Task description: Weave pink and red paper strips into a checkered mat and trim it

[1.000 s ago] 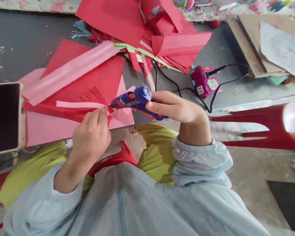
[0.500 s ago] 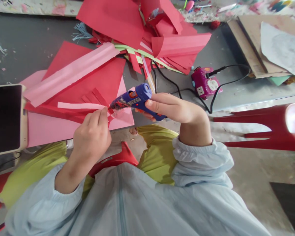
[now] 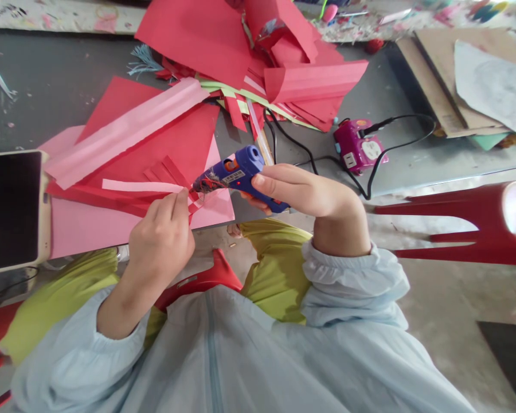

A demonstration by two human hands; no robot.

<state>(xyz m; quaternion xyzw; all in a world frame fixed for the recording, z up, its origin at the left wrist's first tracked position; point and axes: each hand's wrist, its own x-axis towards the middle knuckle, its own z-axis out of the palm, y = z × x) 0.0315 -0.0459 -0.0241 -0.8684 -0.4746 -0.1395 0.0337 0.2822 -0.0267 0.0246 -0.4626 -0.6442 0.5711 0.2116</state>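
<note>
My right hand (image 3: 301, 186) is wrapped around the handle of a blue hot glue gun (image 3: 243, 166), whose small red light shows. Its nozzle points left and down, right by the fingertips of my left hand (image 3: 161, 229). Those fingers are pinched on paper strips at the table's front edge; a narrow pale pink strip (image 3: 133, 185) sticks out to the left, and bits of red paper show by the nozzle. The exact contact of nozzle and paper is hidden. Underneath lie a red paper sheet (image 3: 178, 135), a pink sheet (image 3: 94, 229) and a creased pink strip (image 3: 131, 132).
A phone-like device (image 3: 11, 209) with a dark screen sits at the left edge. Behind is a pile of red paper (image 3: 206, 40). A black cable (image 3: 298, 137) loops near a magenta power socket (image 3: 359, 149). Cardboard sheets (image 3: 434, 86) lie right; a red stool (image 3: 485, 221) stands below.
The view has shifted very slightly. Both hands, the glue gun and the strips keep practically the same position.
</note>
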